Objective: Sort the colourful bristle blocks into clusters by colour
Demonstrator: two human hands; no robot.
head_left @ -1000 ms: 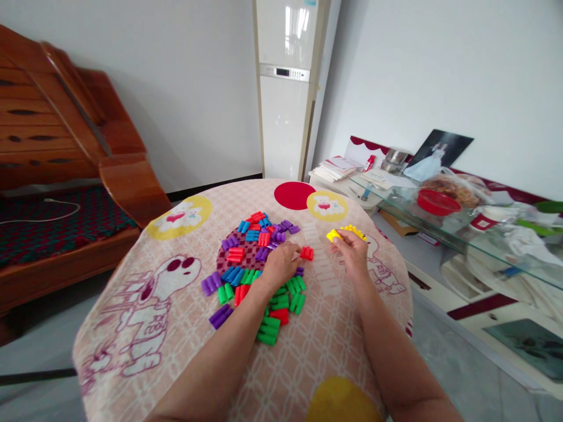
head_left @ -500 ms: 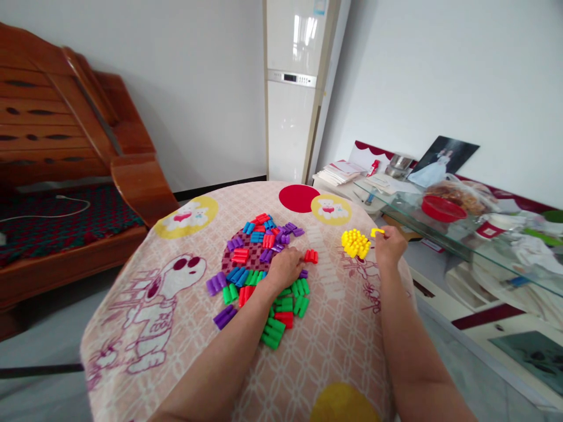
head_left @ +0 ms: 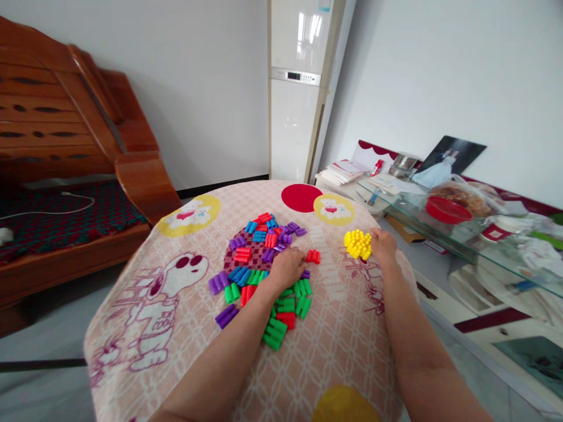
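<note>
The two hands are held well apart over the table. The left hand (head_left: 288,268) is laid palm down over the right side of a loose spread of small ribbed plastic blocks in purple, green, red and blue (head_left: 275,334); its fingers are bent, and whether anything is gripped beneath them cannot be told. Just beyond its fingertips a single small red ribbed plastic block (head_left: 313,257) is seen. The right hand (head_left: 383,245) is placed at the right edge of a compact cluster of bright yellow knobbly plastic pieces (head_left: 358,244); its fingertips are drawn in, but whether a piece is pinched between them cannot be made out.

Spread and cluster are both borne by a round table covered with a pale pink patterned cloth (head_left: 343,334), on which a white cartoon dog is printed at the left. Beyond the table, a carved reddish-brown wooden bench (head_left: 141,181) is set to the left, a tall glossy white cabinet unit (head_left: 292,126) stands behind, and a red plastic bowl (head_left: 446,211) is seen on the right.
</note>
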